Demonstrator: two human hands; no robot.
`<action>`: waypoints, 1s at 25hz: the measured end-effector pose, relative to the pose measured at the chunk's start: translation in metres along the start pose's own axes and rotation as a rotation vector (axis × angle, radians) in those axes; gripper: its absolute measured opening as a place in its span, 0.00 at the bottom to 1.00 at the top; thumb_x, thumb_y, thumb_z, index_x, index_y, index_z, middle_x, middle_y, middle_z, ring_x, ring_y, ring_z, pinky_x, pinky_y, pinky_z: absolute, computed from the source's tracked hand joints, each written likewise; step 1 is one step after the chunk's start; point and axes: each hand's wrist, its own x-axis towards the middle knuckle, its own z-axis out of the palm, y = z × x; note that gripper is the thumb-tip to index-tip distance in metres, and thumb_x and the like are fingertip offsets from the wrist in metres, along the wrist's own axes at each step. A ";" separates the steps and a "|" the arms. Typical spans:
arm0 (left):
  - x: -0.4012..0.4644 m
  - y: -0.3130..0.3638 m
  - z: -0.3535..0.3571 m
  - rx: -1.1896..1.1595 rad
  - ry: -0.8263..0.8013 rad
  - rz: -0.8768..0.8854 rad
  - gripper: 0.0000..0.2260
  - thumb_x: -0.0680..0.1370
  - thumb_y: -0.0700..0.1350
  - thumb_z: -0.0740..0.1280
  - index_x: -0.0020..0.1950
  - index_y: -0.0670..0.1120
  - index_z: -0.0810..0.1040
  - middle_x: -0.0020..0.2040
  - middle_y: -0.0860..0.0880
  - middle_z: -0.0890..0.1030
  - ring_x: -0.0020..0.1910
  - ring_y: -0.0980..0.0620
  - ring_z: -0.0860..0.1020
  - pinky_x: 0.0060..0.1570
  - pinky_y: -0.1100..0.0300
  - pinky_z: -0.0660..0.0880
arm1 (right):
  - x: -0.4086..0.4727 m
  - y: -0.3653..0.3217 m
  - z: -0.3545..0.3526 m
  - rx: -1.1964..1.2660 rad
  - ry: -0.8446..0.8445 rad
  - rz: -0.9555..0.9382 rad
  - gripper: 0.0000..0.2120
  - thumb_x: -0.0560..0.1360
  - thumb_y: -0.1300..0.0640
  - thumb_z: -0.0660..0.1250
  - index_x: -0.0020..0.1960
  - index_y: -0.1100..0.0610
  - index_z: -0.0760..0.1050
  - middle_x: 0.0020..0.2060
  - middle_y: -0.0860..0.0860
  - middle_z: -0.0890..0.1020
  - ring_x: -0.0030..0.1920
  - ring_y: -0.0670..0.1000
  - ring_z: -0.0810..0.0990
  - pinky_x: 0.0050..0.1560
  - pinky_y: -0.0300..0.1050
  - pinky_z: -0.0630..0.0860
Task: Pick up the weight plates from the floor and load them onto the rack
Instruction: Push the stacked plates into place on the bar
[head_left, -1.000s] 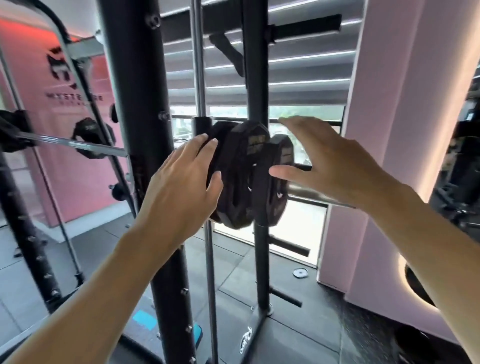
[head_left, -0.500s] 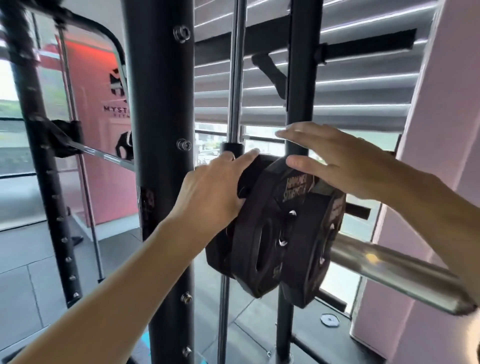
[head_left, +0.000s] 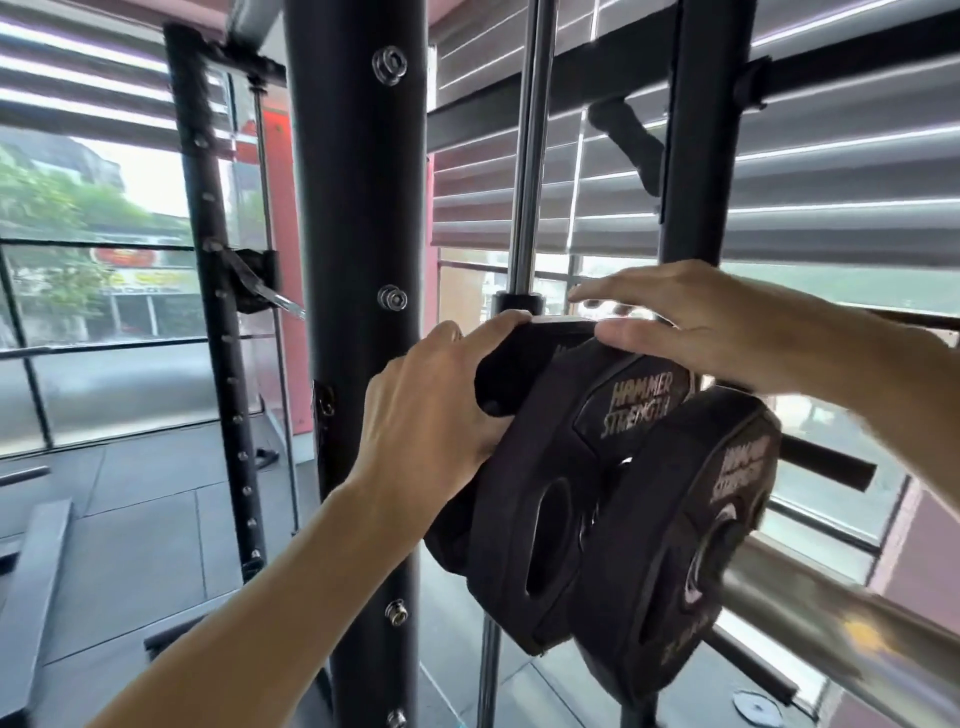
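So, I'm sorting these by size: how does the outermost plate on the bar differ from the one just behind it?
The outermost plate is smaller across than the plate behind it, and its top edge sits lower. No hand touches the outermost plate, while the left hand grips the rear plates' edge and the right hand rests over the top of the plate behind it. Both are black, carry Hammer Strength lettering and sit on the steel bar.
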 end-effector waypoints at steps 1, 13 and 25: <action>-0.002 -0.003 0.003 0.018 0.030 -0.017 0.31 0.67 0.61 0.57 0.72 0.68 0.65 0.45 0.54 0.75 0.42 0.50 0.78 0.43 0.56 0.74 | 0.003 0.002 0.002 0.059 0.007 -0.005 0.28 0.76 0.26 0.52 0.70 0.36 0.70 0.66 0.37 0.76 0.67 0.37 0.73 0.68 0.49 0.70; -0.020 -0.034 0.026 0.169 0.193 -0.045 0.34 0.67 0.61 0.78 0.67 0.58 0.66 0.48 0.53 0.71 0.39 0.48 0.81 0.32 0.58 0.70 | 0.021 -0.004 0.003 0.320 -0.112 0.275 0.27 0.70 0.31 0.57 0.59 0.42 0.82 0.47 0.37 0.86 0.52 0.37 0.82 0.63 0.38 0.70; -0.029 -0.005 0.007 0.171 0.110 -0.167 0.28 0.74 0.62 0.62 0.74 0.58 0.67 0.57 0.53 0.70 0.48 0.47 0.78 0.46 0.50 0.77 | -0.015 0.026 0.012 0.438 -0.073 -0.075 0.22 0.77 0.38 0.57 0.67 0.40 0.76 0.60 0.35 0.81 0.61 0.34 0.77 0.67 0.36 0.70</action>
